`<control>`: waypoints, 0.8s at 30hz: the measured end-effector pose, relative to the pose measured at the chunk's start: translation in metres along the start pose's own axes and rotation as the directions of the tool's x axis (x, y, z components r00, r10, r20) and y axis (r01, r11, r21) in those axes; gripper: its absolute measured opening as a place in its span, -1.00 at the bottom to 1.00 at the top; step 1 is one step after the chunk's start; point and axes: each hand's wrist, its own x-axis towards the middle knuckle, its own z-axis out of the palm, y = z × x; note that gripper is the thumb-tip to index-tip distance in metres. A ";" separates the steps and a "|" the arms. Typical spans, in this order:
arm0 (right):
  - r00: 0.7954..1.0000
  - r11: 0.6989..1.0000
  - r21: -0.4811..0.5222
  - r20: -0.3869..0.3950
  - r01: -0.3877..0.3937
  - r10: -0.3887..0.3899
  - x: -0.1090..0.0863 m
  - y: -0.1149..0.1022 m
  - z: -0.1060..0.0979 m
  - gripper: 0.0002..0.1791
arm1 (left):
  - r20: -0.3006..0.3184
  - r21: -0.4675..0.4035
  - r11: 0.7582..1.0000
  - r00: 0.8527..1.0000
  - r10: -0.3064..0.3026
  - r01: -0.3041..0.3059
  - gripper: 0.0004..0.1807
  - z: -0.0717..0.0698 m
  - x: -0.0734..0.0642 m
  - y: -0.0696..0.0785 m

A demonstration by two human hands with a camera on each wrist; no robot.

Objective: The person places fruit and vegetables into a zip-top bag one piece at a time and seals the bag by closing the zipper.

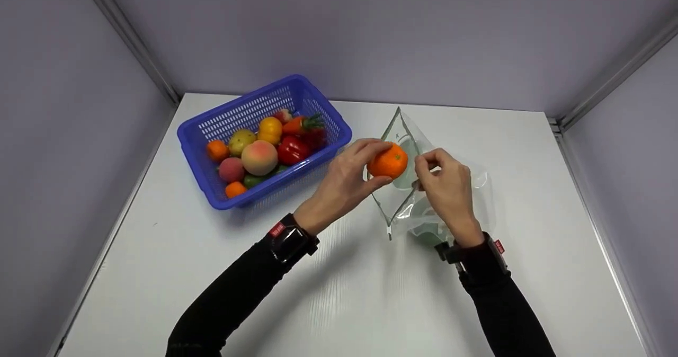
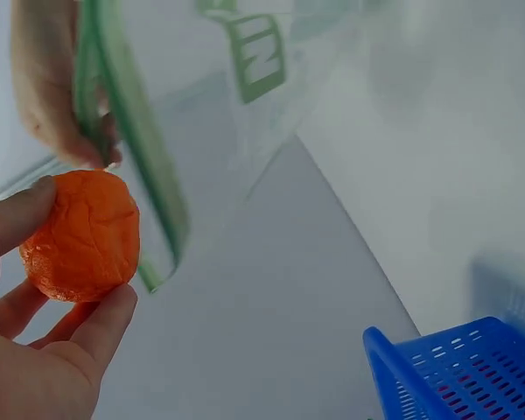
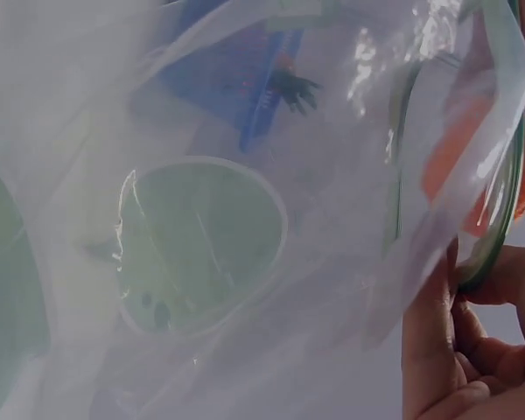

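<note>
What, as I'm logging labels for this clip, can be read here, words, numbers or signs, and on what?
"N" (or a sideways "Z"): green block on the clear bag, left wrist view.
Left red wrist tag: pale lettering, too small to read.
Right red wrist tag: likewise too small to read.
No other text is readable.

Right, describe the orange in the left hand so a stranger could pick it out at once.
Find the blue basket on the white table, then look right to the clear bag with the open mouth. At that mouth, the left hand holds the orange. Unlike the orange fruits lying in the basket, this one is gripped outside it.
</note>
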 end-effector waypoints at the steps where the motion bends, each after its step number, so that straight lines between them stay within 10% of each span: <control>1: 1.000 1.000 0.011 0.003 -0.004 0.004 0.000 -0.001 -0.001 -0.84 | 0.015 0.013 1.000 1.000 0.010 -0.010 -0.41 0.004 0.000 -0.001; 11: 0.999 0.994 0.097 0.003 -0.047 0.047 -0.001 0.000 0.000 -0.85 | 0.172 0.077 0.997 0.985 -0.004 -0.009 -0.33 0.019 -0.001 -0.007; 19: 0.999 0.994 0.095 -0.019 -0.046 0.048 -0.001 0.009 -0.005 -0.82 | 0.075 0.020 0.998 0.995 0.060 -0.061 -0.48 0.010 -0.015 -0.022; 24: 0.998 0.992 0.107 -0.020 -0.060 0.063 -0.003 0.012 -0.010 -0.80 | 0.013 0.020 0.999 1.000 -0.028 0.028 -0.60 -0.002 -0.030 -0.036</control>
